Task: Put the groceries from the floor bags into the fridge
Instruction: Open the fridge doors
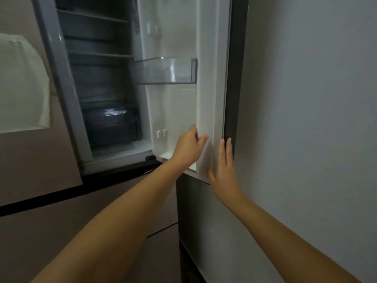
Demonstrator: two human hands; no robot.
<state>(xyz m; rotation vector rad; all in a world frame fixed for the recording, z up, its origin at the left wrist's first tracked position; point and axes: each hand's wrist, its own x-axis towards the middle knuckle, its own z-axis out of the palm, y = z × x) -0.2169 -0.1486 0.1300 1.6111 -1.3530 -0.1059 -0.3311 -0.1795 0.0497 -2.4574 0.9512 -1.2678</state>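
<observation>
Fingers (pixel 201 138) of left hand (pixel 188 147) curl around fridge door (pixel 210 78) edge.

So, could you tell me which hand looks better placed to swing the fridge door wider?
Probably the left hand: its fingers curl around the door edge. The right hand only lies flat against it.
</observation>
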